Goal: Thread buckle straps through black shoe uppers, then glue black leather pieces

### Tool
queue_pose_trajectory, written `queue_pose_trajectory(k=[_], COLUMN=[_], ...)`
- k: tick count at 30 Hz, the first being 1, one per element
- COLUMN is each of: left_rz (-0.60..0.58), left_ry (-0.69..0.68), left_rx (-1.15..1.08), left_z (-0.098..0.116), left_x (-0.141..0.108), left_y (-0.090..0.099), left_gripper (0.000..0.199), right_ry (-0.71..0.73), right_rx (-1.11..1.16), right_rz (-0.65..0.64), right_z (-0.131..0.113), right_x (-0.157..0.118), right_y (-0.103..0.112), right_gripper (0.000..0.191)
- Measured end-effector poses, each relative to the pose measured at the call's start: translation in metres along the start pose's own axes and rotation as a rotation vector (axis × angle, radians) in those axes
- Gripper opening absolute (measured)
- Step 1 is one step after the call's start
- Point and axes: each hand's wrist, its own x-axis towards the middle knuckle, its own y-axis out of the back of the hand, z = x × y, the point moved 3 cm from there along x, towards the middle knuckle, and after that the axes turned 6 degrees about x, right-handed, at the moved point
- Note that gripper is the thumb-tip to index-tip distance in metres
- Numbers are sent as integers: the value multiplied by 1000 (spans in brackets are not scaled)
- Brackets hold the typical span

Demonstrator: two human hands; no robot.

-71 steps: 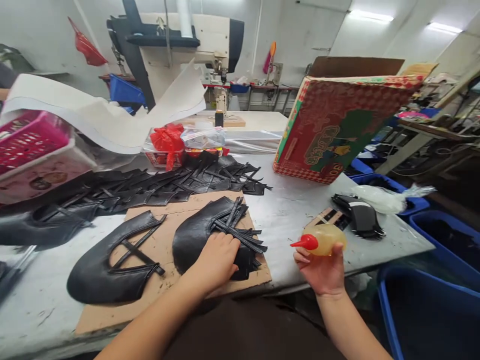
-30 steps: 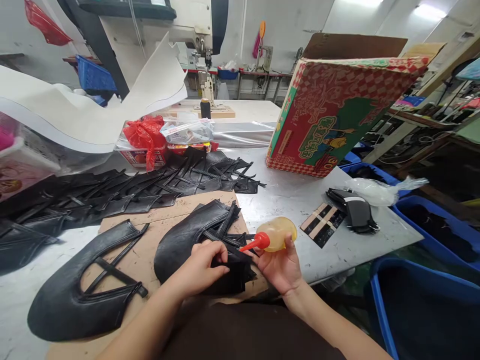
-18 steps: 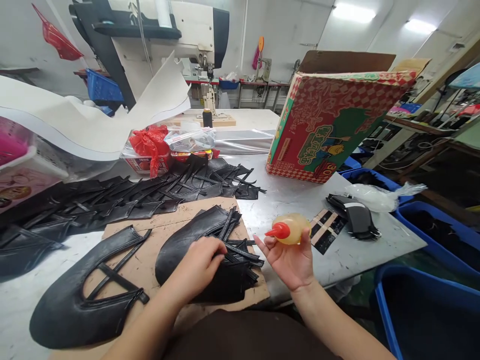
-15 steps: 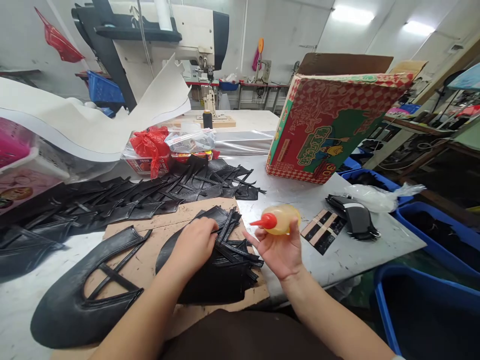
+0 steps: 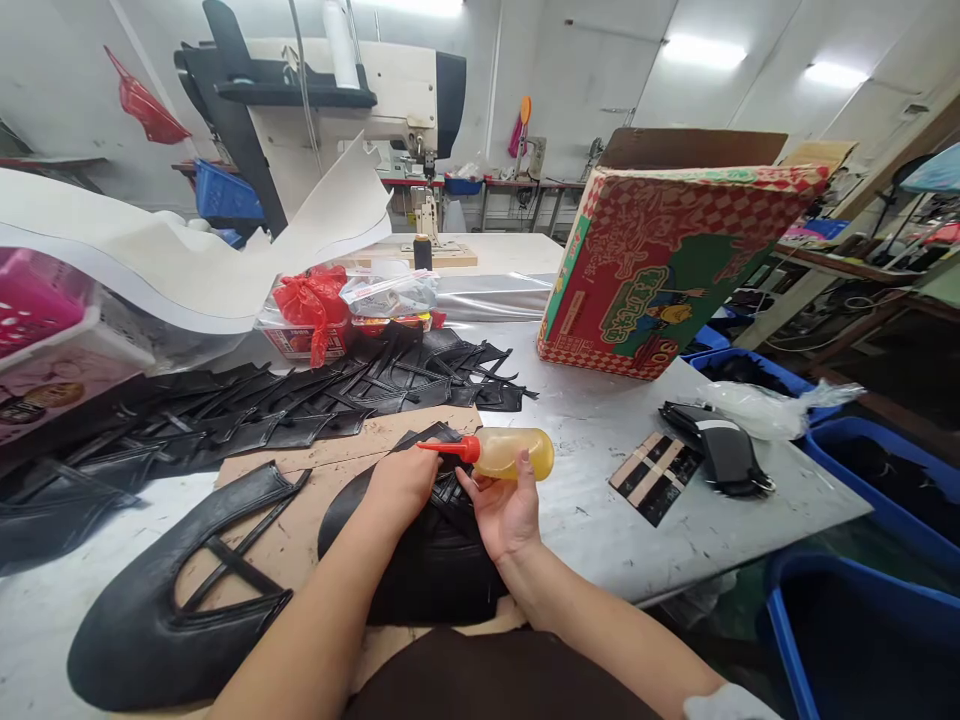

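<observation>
In my right hand (image 5: pixel 506 515) is a squeeze bottle (image 5: pixel 517 453) of yellowish liquid, lying nearly level. Its red nozzle points left, and the tip reaches the knuckles of my left hand (image 5: pixel 403 487). That hand's fingers are closed at the straps of a black leather shoe upper (image 5: pixel 435 580) on top of a small stack; the fingertips are partly hidden. To the left, another black shoe upper (image 5: pixel 135 610) with crossed straps lies flat on the brown cardboard (image 5: pixel 360 440).
Overlapping black uppers (image 5: pixel 300 410) stretch across the table's far side. A red and green carton (image 5: pixel 660 270) stands at right. Near it lie a striped black-and-tan piece (image 5: pixel 656 475) and a black bundle (image 5: pixel 727 455). Blue bins (image 5: pixel 787 630) flank the table; a sewing machine (image 5: pixel 352 120) stands behind.
My right hand has brought the bottle leftward, so its red nozzle now meets my left hand over the straps. My left hand remains at the upper, and the view has tilted slightly.
</observation>
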Motion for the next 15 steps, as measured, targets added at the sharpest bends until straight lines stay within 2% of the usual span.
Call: queue_pose_trajectory(k=[3, 6, 10, 12, 15], left_rz=[36, 66, 107, 52, -114], left_ry=[-8, -91, -166, -235, -326], left_rx=[-24, -41, -36, -47, -30], left_z=[-3, -2, 9, 20, 38], left_x=[1, -4, -26, -42, -63], left_y=[0, 4, 18, 19, 8], left_gripper=[29, 24, 19, 15, 30], right_ry=[-10, 20, 159, 255, 369], right_rx=[-1, 19, 13, -34, -137], right_rz=[-7, -28, -124, -185, -235], right_z=[2, -1, -32, -57, -92], right_x=[1, -1, -12, -18, -28], right_y=[-1, -4, -11, -11, 1], right_gripper=[39, 38, 46, 51, 52])
